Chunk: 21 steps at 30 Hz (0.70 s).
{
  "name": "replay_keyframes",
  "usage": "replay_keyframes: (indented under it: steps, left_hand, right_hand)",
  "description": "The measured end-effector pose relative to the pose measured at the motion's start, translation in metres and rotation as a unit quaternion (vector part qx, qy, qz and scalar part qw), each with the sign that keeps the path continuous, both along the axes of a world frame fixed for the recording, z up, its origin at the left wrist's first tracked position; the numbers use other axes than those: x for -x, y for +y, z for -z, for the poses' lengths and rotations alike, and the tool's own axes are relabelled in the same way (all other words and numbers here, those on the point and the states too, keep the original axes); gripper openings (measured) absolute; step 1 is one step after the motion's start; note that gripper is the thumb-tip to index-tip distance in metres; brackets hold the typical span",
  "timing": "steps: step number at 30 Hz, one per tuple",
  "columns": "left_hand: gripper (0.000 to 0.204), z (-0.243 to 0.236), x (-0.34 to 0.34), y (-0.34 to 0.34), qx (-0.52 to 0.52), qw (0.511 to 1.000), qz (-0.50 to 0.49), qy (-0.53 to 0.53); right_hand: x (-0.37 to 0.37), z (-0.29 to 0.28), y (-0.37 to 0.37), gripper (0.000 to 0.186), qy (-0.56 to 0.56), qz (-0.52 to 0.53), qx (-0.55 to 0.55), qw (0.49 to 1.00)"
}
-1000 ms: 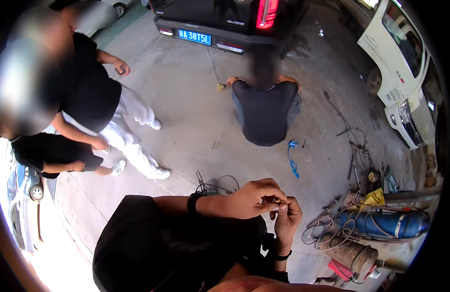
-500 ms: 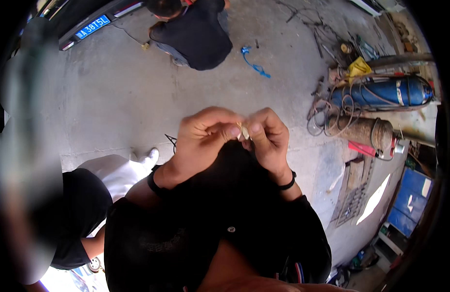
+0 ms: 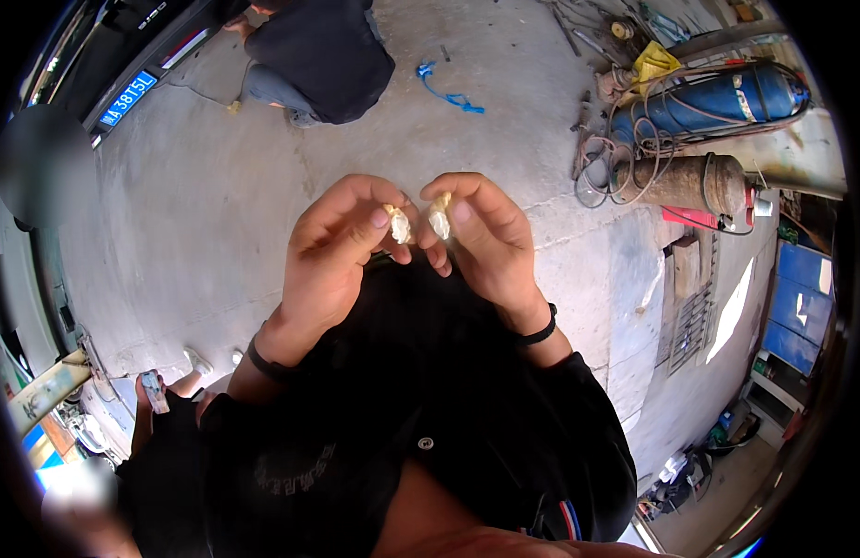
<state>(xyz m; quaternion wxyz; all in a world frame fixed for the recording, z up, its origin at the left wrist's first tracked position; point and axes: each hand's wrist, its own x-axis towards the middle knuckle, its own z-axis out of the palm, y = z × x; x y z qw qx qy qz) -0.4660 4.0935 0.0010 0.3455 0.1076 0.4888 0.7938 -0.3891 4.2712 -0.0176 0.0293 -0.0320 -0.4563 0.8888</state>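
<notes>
My left hand [image 3: 341, 246] pinches a small piece [image 3: 399, 226] with a tan outside and crumpled white inside between thumb and fingers. Just to its right, my right hand [image 3: 484, 242] grips a similar tan-and-white piece [image 3: 440, 219] with thumb and forefinger. The two pieces are apart at chest height; what they are I cannot make out. Both hands are above the dark front of my clothing.
A person in a dark top [image 3: 318, 56] squats beside a black vehicle [image 3: 104, 70]. Another person [image 3: 169, 465] stands lower left. A blue strap [image 3: 448, 98] lies on the concrete floor [image 3: 197, 186]. Gas cylinders [image 3: 681, 181] with hoses, and blue cabinets [image 3: 802, 307] stand right.
My hands have drawn apart, each with a piece, where they met around the small thing. The view has tilted down, and the person in white trousers is mostly out of sight.
</notes>
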Motion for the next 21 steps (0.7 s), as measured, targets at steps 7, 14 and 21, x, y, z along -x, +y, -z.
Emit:
replay_keyframes:
  steps: [7, 14, 21]
  left_hand:
    - [0.032, -0.009, 0.005, 0.015, 0.000, 0.996, 0.082, 0.017]
    - [0.029, 0.001, -0.003, 0.028, 0.023, 0.982, 0.046, 0.182]
    - [0.028, 0.005, 0.000, 0.022, 0.105, 0.954, 0.018, 0.281]
  right_hand:
    - [-0.005, 0.003, 0.011, 0.020, 0.017, -0.001, 0.023, 1.000]
    - [-0.011, 0.003, 0.015, 0.022, -0.001, 0.024, -0.038, 0.999]
    - [-0.009, 0.001, 0.017, 0.025, 0.068, 0.027, -0.098, 0.993]
